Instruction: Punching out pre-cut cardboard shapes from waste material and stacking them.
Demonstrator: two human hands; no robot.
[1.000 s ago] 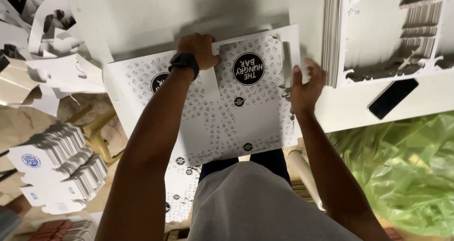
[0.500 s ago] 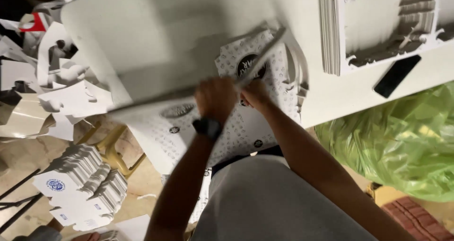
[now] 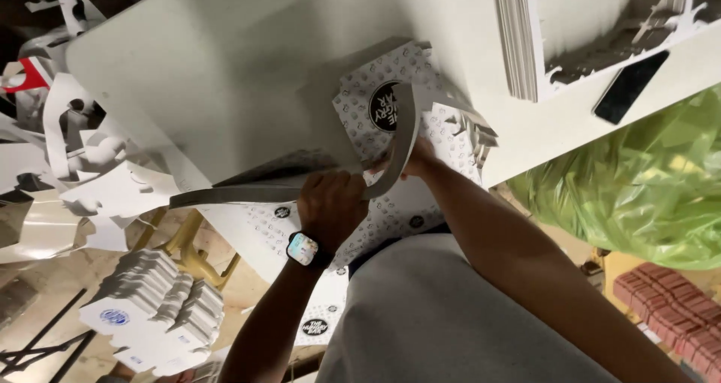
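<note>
A stack of white printed cardboard sheets (image 3: 373,90) with a black round mark lies at the near edge of the white table (image 3: 225,67). A long grey cardboard strip (image 3: 233,195) curls up off the sheets and bends over them. My left hand (image 3: 330,203), with a watch on its wrist, is closed around this strip where it bends. My right hand (image 3: 422,160) sits just right of it, partly hidden behind the strip, fingers closed on the strip's upright part against the sheets.
A tall stack of die-cut white sheets (image 3: 526,37) and a black phone (image 3: 629,86) lie on the table's right. A green plastic bag (image 3: 638,188) bulges at the right. Cardboard scraps (image 3: 90,173) and stacked folded boxes (image 3: 150,308) lie on the floor at the left.
My hands were spread flat on the printed sheets. They came together at the near edge, and a grey strip now stands pulled up from the sheets.
</note>
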